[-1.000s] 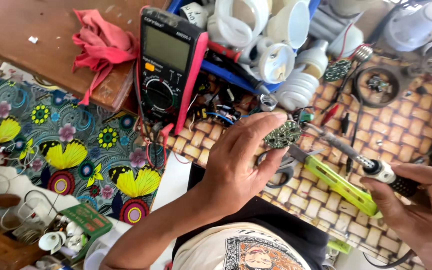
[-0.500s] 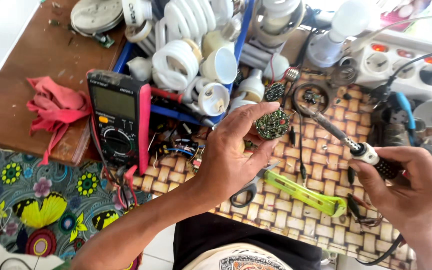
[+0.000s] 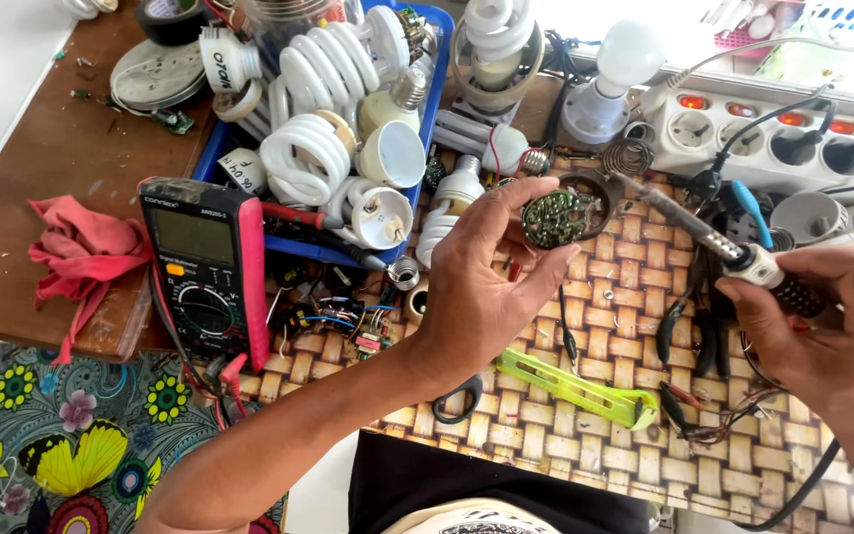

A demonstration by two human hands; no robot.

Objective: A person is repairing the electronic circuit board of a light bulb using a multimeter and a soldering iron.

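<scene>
Nearest me, my forearms reach over a woven bamboo mat (image 3: pixel 565 465) where a yellow-green tool (image 3: pixel 575 388) lies flat beside small pliers (image 3: pixel 672 326).

My left hand (image 3: pixel 481 282) is raised above the mat, its thumb and fingers pinched on the rim of a small round circuit board (image 3: pixel 555 218), component side up and tilted toward me. My right hand (image 3: pixel 822 331) is clenched around the dark grip of a soldering iron (image 3: pixel 714 242), whose metal shaft slants up and left so the tip sits at the board's right edge; I cannot tell whether it touches.

By my reading, the step in hand is working a joint on that board. The next move calls for a steady board and a fine placement of the tip on one pad, clear of neighbouring parts.

To the left stands a red-cased multimeter (image 3: pixel 208 272) with loose wiring beside it, and a red cloth (image 3: pixel 81 252) on the brown table (image 3: pixel 42 158). Farther off, a blue tray (image 3: pixel 212 148) holds spiral lamps and bulb shells, and a white power strip (image 3: pixel 743 124) shows lit red switches.
</scene>
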